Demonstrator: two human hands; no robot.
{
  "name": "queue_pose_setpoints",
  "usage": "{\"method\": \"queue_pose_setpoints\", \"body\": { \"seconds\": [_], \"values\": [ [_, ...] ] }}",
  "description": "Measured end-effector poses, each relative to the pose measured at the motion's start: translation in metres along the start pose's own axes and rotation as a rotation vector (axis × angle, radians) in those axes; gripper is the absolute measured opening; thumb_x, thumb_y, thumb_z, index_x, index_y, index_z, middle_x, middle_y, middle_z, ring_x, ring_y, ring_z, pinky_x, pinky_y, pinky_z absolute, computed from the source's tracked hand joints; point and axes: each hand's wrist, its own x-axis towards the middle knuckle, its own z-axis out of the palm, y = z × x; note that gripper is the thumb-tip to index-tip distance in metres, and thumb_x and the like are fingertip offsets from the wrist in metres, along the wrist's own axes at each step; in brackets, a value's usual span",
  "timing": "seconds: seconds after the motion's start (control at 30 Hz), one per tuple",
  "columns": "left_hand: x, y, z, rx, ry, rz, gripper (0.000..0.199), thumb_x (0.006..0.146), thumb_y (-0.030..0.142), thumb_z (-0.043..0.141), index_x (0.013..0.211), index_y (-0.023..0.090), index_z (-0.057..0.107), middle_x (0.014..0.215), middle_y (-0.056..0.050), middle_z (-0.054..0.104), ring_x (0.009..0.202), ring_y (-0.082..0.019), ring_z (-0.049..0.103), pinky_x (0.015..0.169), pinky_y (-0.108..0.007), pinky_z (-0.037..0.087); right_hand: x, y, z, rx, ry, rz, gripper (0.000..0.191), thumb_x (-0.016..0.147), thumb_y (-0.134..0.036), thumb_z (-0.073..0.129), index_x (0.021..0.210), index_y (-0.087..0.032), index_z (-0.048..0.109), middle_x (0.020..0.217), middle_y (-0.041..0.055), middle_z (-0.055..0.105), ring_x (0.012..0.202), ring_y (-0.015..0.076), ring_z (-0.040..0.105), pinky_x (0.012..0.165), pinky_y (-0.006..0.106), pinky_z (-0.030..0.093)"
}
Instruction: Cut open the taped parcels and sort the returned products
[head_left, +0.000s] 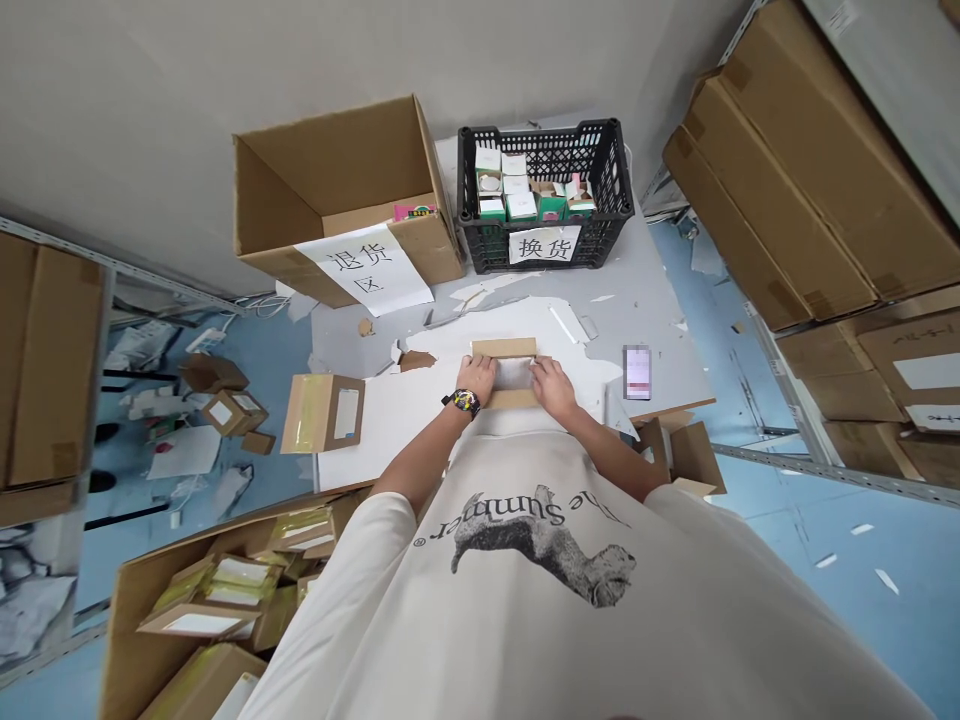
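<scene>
Several taped parcels (pixel 236 585) are lying in a big carton (pixel 118 615), on the near left side of the small open carton (pixel 504 347) under the person's hands. Well left of the small carton, a taped box (pixel 309 412) is sitting at the left edge of the tabletop (pixel 660 300) and seems to be jutting past it. Beyond the small carton, to its left, a wide open box (pixel 285 185) is showing its paper sign (pixel 360 268) toward the person, probably for easy reading.

At the small carton's left end, the left hand (pixel 478 377) is resting with fingers curled close together; at its right end, the right hand (pixel 553 387) is resting with fingers bent. I cannot tell whether either is pinching the cardboard. Holding both ends is likely keeping the carton square, and its two long flaps are lying outward, far and near.

Beyond the small carton, slightly right, a black crate (pixel 469 235) is holding little boxes (pixel 521 205) in a cluster. Right of the small carton, a phone (pixel 637 372) is lying near the tabletop's edge, leaving elbow room between. Toward the person, room is running short: the shirt (pixel 525 460) is nearly meeting the carton.
</scene>
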Motion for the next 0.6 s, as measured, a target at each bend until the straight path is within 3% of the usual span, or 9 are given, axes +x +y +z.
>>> {"method": "queue_pose_setpoints", "body": {
  "seconds": [0.2,0.3,0.47,0.6],
  "values": [
    [-0.004,0.013,0.002,0.144,-0.07,-0.059,0.055,0.113,0.008,0.031,0.149,0.011,0.071,0.139,-0.027,0.073,0.135,-0.039,0.063,0.114,-0.055,0.042,-0.004,-0.004,0.004,0.016,0.026,0.008,0.048,0.111,-0.009,0.052,0.153,-0.015,0.075,0.16,0.0205,0.066,0.148,0.0358,0.056,0.128,0.05,0.054],
    [-0.002,0.016,0.002,0.143,-0.08,-0.064,0.047,0.112,0.01,0.041,0.143,0.013,0.075,0.146,-0.027,0.072,0.137,-0.039,0.063,0.114,-0.054,0.043,-0.005,-0.005,0.007,0.039,0.043,0.009,0.048,0.111,-0.009,0.051,0.152,-0.017,0.076,0.16,0.02,0.066,0.146,0.0359,0.057,0.127,0.051,0.054],
    [0.004,0.018,-0.002,0.063,-0.234,-0.101,0.033,0.108,0.013,0.056,0.126,0.013,0.083,0.12,-0.025,0.084,0.12,-0.036,0.077,0.117,-0.051,0.043,-0.006,-0.004,0.009,0.103,0.079,0.01,0.06,0.108,-0.008,0.051,0.164,-0.018,0.067,0.16,0.0192,0.067,0.146,0.0356,0.058,0.129,0.053,0.054],
    [0.01,0.015,-0.012,0.056,-0.263,-0.161,0.034,0.105,0.015,0.063,0.133,0.014,0.083,0.115,-0.025,0.086,0.111,-0.038,0.083,0.105,-0.047,0.052,-0.007,-0.004,0.01,0.152,0.106,0.036,0.071,0.107,-0.012,0.052,0.177,-0.017,0.054,0.162,0.0191,0.068,0.147,0.0368,0.059,0.131,0.056,0.053]
  ]
}}
